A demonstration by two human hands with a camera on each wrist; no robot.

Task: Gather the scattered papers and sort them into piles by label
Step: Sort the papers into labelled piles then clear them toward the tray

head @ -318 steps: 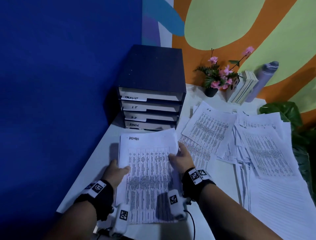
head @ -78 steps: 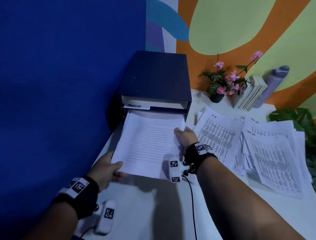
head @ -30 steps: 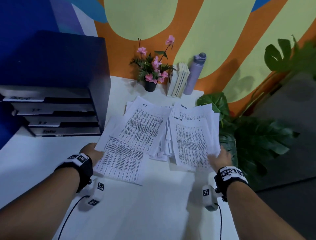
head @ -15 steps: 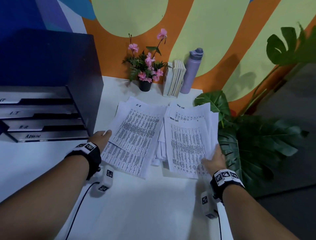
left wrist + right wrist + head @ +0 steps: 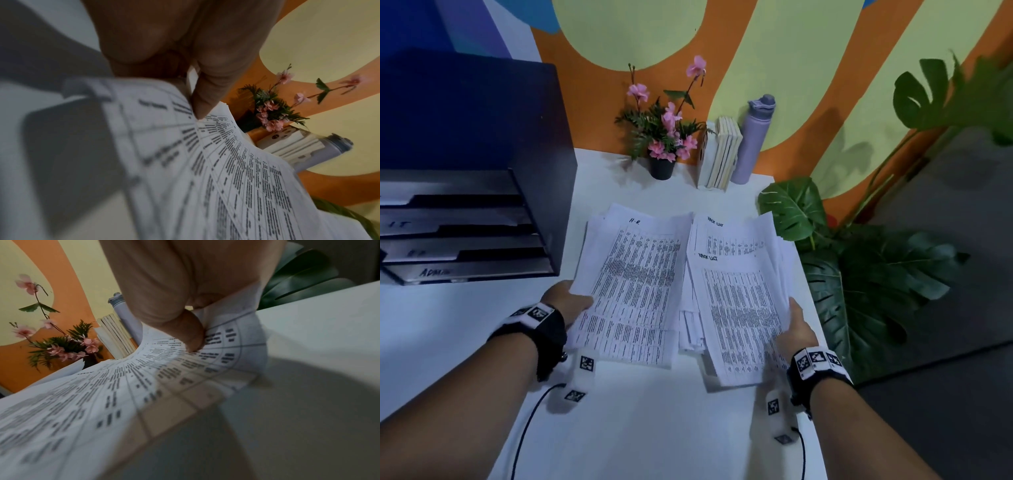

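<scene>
A spread of printed papers lies on the white table [image 5: 640, 428]. The left bundle, topped by a sheet marked H.R [image 5: 635, 274], is pinched at its left edge by my left hand [image 5: 566, 301]; the left wrist view shows the thumb [image 5: 207, 95] pressing on top of the sheets [image 5: 236, 178]. The right bundle, topped by sheets marked TASK LIST [image 5: 739, 308], is held at its right edge by my right hand [image 5: 794, 325], thumb [image 5: 191, 335] on top of the curled sheets [image 5: 102, 386]. More sheets lie underneath between the two bundles.
A dark drawer unit [image 5: 472, 171] with labelled trays, I.T and ADMIN among them, stands at the left. At the back are a flower pot [image 5: 662, 137], upright books [image 5: 720, 152] and a lilac bottle [image 5: 755, 137]. A leafy plant [image 5: 859, 274] crowds the table's right edge.
Both hands have closed in on the outer edges of the paper spread and lifted them. The two bundles now sit closer together and the view has shifted slightly.
</scene>
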